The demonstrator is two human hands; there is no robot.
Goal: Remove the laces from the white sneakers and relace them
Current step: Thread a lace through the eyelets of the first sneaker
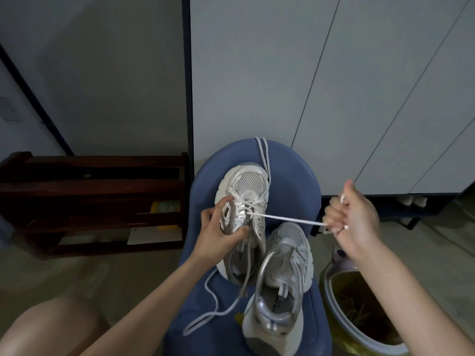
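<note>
Two white and silver sneakers lie on a blue chair seat (290,170). The far sneaker (246,186) points away from me, and my left hand (218,232) grips its left side near the eyelets. From its eyelets a white lace (285,219) runs taut to the right into my right hand (354,222), whose curled fingers hold the lace end. Another stretch of this lace (208,312) trails down over the seat at the front left. The near sneaker (280,286) lies beside it with its lace threaded. A second loose lace (263,155) hangs over the chair's far edge.
A dark wooden shoe rack (90,201) stands on the floor to the left. White cabinet doors (334,86) rise behind the chair. A round container with a pale rim (331,312) sits on the floor at the lower right. My bare knee (51,327) is at the lower left.
</note>
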